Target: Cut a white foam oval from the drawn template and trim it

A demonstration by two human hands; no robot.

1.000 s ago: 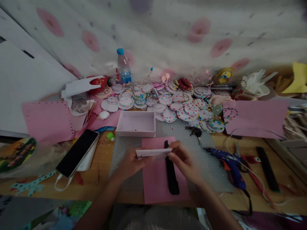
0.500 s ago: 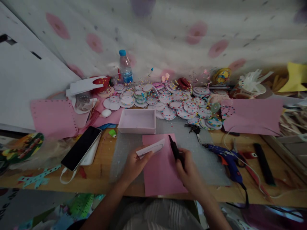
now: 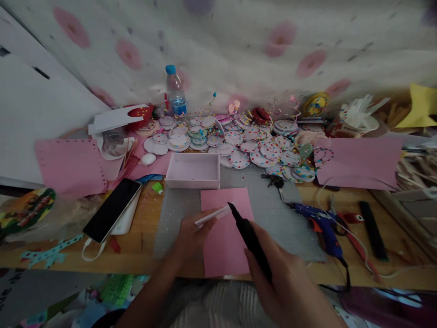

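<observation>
Near the table's [image 3: 136, 264] front edge, the left hand [image 3: 189, 233] pinches a card [image 3: 212, 215]; the right hand [image 3: 283, 273] wraps a cutter [image 3: 251, 237], tip beside the card's end.

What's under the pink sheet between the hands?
The gray mat shows around the pink sheet, with wooden tabletop by its near edge; anything else directly beneath is covered and cannot be seen.

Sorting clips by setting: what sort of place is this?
Probably a small craft workspace; whether home or shop, I can't tell. Signs: a black knife-like tool in the right hand, a blue glue gun and a heap of dotted white discs.
</observation>
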